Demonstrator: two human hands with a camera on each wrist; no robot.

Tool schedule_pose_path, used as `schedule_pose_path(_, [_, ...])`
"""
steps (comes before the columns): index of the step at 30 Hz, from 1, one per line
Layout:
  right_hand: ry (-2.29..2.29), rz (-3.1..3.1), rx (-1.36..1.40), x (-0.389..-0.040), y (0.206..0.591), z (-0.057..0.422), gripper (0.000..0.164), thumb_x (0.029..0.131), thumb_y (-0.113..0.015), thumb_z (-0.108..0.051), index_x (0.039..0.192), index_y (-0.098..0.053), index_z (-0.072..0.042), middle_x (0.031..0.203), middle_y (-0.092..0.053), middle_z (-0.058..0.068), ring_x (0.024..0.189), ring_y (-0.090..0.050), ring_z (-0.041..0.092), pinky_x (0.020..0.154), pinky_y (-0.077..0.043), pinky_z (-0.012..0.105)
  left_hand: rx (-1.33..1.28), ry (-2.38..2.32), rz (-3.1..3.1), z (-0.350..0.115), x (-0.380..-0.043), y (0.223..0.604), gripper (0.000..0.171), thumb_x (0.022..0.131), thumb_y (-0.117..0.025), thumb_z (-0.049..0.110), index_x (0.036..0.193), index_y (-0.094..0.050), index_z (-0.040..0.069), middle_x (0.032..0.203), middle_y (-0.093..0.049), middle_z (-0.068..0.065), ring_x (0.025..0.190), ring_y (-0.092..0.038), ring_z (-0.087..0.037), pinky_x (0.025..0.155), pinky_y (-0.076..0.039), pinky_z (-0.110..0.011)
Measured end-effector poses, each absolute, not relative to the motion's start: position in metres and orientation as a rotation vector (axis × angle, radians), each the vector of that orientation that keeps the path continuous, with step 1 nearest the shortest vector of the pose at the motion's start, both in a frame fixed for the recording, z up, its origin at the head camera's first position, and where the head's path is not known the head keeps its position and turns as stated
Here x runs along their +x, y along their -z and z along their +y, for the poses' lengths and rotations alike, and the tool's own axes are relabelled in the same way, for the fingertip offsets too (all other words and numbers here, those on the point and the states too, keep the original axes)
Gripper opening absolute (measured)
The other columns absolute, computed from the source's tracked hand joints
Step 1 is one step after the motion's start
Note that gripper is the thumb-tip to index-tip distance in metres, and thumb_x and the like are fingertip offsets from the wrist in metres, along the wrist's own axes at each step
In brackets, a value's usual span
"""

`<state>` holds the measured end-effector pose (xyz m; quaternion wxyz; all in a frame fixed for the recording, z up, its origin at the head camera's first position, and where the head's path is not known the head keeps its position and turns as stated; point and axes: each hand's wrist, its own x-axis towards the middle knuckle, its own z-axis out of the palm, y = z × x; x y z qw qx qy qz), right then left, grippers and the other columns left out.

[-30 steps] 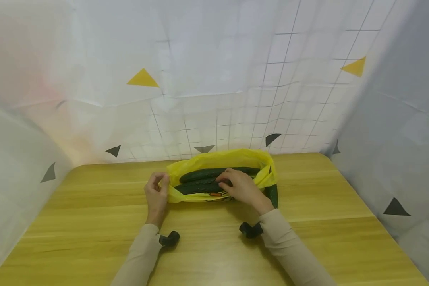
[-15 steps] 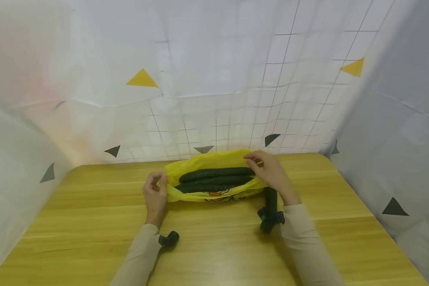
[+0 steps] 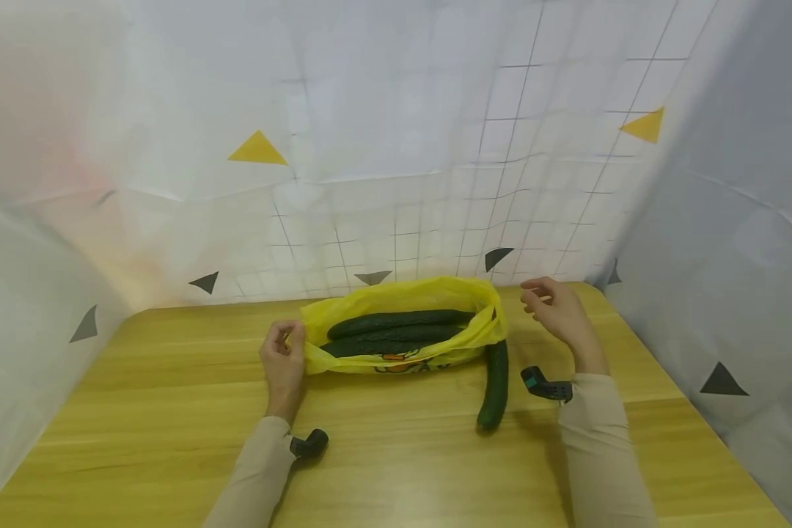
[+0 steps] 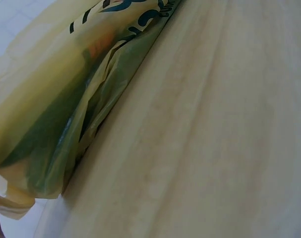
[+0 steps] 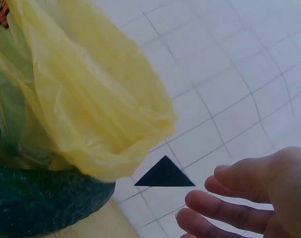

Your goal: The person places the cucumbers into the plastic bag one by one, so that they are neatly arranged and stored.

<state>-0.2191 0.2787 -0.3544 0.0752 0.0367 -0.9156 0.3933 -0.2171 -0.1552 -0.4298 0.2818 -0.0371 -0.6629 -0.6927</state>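
A yellow plastic bag [image 3: 482,293] lies on its side on the table, its mouth gaping upward. Inside it rest dark green cucumbers [image 3: 396,334], side by side. One more cucumber [image 3: 495,389] lies outside, against the bag's right end and pointing toward the near edge. At the left end, my left hand [image 3: 284,363] pinches the bag's rim between thumb and fingers. My right hand [image 3: 561,315] hovers off to the right of the bag, holding nothing, its fingers loosely bent. In the right wrist view those fingers [image 5: 224,208] are apart from the yellow plastic.
The wooden table [image 3: 396,455] carries all of this. A white sheet wall [image 3: 396,220] with grid lines and triangles stands close behind the bag. Black wrist cameras [image 3: 310,444] are strapped at both cuffs.
My right hand has moved from the cucumbers in the bag, past the bag's right rim, to the right of it. The cucumber outside now shows fully. My left hand stays on the bag.
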Motion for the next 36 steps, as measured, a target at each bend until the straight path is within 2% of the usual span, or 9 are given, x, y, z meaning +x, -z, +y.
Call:
schedule_pose_path(11, [-1.302,-2.829,0.099,-0.224,0.366,0.288,0.042,0.102,-0.038,-0.022,0.135,-0.043,0.004,0.124,-0.053,0.030,0.104,-0.060,0.041,0.084,-0.053,0.046,-0.120,1.813,-1.798,-0.156,-0.216,0.429,0.021,0.092,-0.060,0.010,0.098,-0.061,-0.010,0.093,-0.062,-0.004,0.083,-0.057,-0.003,0.062,-0.040,-0.013])
schedule_pose_path(22, [-1.560,-2.945,0.140,-0.228,0.380,0.284,0.050,0.101,-0.045,-0.021,0.138,-0.032,0.010,0.132,-0.039,0.036,0.106,-0.058,0.044,0.079,-0.055,0.042,-0.116,1.827,-1.811,-0.155,-0.215,0.427,0.019,0.093,-0.059,0.010,0.099,-0.060,-0.008,0.095,-0.062,-0.005,0.094,-0.058,-0.005,0.075,-0.045,-0.013])
schedule_pose_path(36, [-1.433,-3.077,0.127,-0.233,0.387,0.279,0.054,0.101,-0.042,-0.026,0.139,-0.031,0.010,0.132,-0.040,0.038,0.100,-0.064,0.036,0.082,-0.054,0.041,-0.128,1.811,-1.823,-0.155,-0.216,0.429,0.014,0.093,-0.060,0.012,0.097,-0.062,-0.002,0.095,-0.063,-0.008,0.097,-0.059,-0.013,0.077,-0.045,-0.013])
